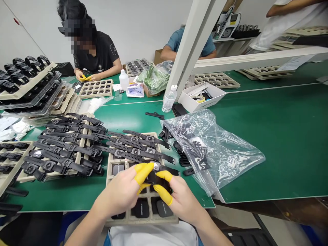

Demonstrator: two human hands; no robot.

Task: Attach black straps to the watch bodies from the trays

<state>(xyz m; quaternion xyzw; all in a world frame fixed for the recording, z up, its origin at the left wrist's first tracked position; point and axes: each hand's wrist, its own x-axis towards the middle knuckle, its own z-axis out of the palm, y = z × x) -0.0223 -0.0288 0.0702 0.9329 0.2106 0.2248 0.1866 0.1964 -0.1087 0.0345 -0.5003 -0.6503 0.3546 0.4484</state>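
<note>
Both my hands wear yellow finger cots and meet over a beige compartment tray (143, 222). Between my left hand (125, 188) and my right hand (179, 193) is a small black smartwatch (151, 178), gripped by the fingertips of both; the fingers partly hide it. Strapped watches (135, 151) lie face down across the tray's far half, their black bands sticking out past its sides. In the near compartments sit square black watch bodies (141, 208) without visible bands. Right of the tray, loose black straps (181, 155) spill from a clear plastic bag (225, 153).
More trays of strapped watches (58, 147) are piled to my left, with a tall stack of trays (25, 92) behind. A clear bottle (169, 99), a white box (202, 99) and a slanted white post (189, 44) stand ahead. A co-worker (96, 54) sits across the green table (287, 136).
</note>
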